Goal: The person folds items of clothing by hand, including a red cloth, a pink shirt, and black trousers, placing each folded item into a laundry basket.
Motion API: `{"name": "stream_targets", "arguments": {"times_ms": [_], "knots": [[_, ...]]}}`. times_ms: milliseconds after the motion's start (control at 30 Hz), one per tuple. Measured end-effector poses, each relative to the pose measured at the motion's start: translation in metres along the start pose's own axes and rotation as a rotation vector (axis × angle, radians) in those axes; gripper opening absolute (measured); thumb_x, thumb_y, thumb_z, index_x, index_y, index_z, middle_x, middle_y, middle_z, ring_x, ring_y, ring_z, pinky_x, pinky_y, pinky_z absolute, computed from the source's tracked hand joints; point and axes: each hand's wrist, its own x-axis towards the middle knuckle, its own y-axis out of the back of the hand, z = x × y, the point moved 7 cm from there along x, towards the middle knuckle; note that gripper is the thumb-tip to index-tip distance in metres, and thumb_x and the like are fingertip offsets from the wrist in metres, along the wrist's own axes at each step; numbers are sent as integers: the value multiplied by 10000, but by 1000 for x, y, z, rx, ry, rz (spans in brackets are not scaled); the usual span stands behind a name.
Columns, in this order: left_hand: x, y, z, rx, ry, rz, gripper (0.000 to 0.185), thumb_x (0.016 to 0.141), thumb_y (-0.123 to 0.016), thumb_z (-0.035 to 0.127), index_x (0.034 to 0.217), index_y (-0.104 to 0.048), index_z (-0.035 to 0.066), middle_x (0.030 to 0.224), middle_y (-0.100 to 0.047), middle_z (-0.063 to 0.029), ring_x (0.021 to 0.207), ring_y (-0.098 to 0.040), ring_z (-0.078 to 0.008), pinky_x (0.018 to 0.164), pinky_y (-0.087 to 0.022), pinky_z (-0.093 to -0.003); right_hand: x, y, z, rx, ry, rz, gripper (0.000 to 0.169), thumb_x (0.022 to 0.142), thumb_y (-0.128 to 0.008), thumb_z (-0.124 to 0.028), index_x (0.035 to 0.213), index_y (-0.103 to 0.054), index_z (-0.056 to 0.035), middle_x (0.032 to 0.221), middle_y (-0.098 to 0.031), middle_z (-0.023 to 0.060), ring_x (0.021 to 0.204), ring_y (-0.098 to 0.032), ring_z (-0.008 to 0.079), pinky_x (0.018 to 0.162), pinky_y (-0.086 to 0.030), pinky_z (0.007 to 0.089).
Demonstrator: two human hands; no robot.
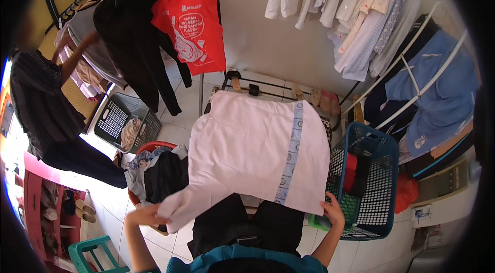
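Note:
A white long-sleeved garment point(247, 145) with a light blue patterned band lies spread out in front of me, above my black-clothed knees. My left hand point(149, 215) grips the cuff end of its sleeve at the lower left. At the lower right, my right hand point(332, 208) pinches the hem corner, near the end of the blue band. What lies under the garment is mostly hidden.
A blue plastic basket point(392, 180) stands at the right; a red tub point(154, 145) heaped with clothes and a grey basket point(154, 126) are at the left. Another person point(50, 99) stands by a clothes rack. A green stool point(91, 249) is lower left.

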Motion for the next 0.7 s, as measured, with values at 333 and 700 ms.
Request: {"name": "stream_targets", "arguments": {"times_ms": [333, 700], "knots": [[186, 179, 179, 977, -421, 1206, 486, 827, -602, 355, 1194, -505, 51, 1185, -528, -128, 1124, -499, -307, 1002, -244, -653, 82, -4, -71, 955, 276, 29, 244, 918, -558, -178, 1146, -561, -92, 986, -617, 50, 865, -599, 156, 743, -493, 283], [286, 80, -55, 307, -125, 813, 575, 770, -640, 509, 1103, -594, 42, 1056, -612, -182, 981, -586, -339, 976, -332, -507, 93, -3, -42, -848, 231, 728, 389, 728, -694, -284, 984, -603, -6, 967, -618, 208, 870, -597, 399, 824, -469, 445]]}}
